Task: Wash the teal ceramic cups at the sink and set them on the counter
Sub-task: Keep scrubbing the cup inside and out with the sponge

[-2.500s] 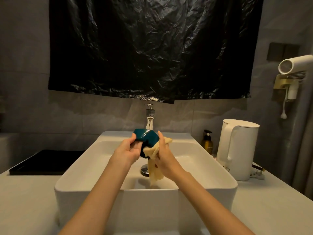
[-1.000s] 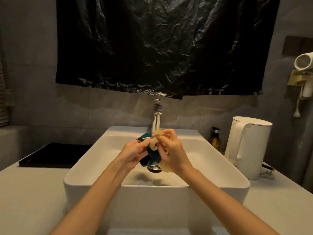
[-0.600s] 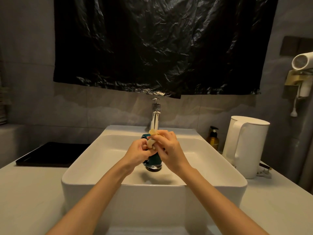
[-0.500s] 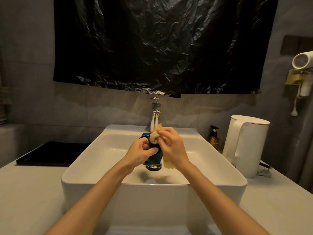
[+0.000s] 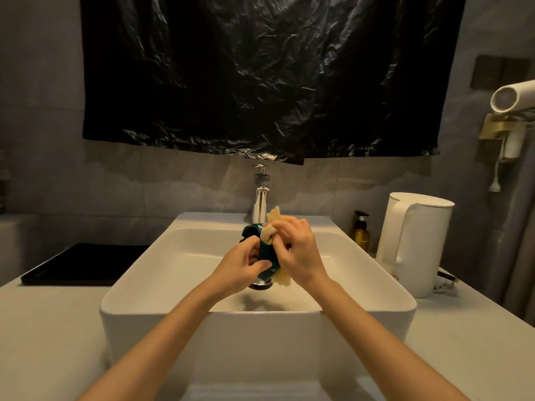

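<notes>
While left hand (image 5: 241, 264) grips teal cup (image 5: 265, 251), right hand (image 5: 301, 253) pinches yellow cloth (image 5: 267, 236); bottle (image 5: 360, 236) label unreadable.

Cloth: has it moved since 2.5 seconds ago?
Yes. The cloth has risen: its top corner now pokes up beside the faucet base; earlier it hung mostly below the right hand.

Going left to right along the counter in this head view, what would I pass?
Black tray → left hand holding the teal cup → right hand gripping a yellow cloth → amber pump bottle → white kettle → wall-mounted hair dryer.
</notes>
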`<state>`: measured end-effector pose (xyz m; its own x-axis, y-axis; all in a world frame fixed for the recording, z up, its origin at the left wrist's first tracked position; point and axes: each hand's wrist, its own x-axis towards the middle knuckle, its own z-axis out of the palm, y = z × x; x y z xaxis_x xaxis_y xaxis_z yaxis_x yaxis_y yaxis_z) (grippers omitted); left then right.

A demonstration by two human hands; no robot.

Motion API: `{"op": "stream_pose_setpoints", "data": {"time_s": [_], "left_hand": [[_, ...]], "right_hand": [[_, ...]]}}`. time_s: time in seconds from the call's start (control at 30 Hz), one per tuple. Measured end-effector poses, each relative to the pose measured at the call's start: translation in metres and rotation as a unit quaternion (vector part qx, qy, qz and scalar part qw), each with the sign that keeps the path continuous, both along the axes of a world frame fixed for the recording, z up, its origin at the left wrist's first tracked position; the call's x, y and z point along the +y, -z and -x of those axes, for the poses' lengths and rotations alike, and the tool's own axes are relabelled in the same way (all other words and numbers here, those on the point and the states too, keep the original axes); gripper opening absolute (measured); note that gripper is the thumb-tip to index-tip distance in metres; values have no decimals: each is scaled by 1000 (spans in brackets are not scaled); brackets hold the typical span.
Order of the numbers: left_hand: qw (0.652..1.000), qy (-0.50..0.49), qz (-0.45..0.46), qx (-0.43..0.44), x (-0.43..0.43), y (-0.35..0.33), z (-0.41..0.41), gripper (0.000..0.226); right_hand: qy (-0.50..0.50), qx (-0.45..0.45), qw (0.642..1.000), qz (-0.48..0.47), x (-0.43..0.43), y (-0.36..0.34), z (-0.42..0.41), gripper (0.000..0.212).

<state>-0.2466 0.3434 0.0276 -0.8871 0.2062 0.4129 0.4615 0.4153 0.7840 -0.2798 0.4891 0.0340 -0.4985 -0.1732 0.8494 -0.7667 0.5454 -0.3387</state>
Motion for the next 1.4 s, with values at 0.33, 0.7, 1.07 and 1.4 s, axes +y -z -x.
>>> {"op": "stream_pose_setpoints", "data": {"time_s": [0.33,0.7,1.07,1.4], "left_hand": [[997,-18,50,57,-2,5,4,24],[988,-28,120,97,1,9,5,19],[979,-39,163,116,4,12,5,16],[988,-19,95,123,4,10,5,20]], "right_hand": [[3,4,1000,21,-1,-2,3,18],[-15,-11,999,50,2,-4,2,20],[-26,-69,992,99,2,-3,12,18],[-157,-416,847,290,1,-18,3,24]]}}
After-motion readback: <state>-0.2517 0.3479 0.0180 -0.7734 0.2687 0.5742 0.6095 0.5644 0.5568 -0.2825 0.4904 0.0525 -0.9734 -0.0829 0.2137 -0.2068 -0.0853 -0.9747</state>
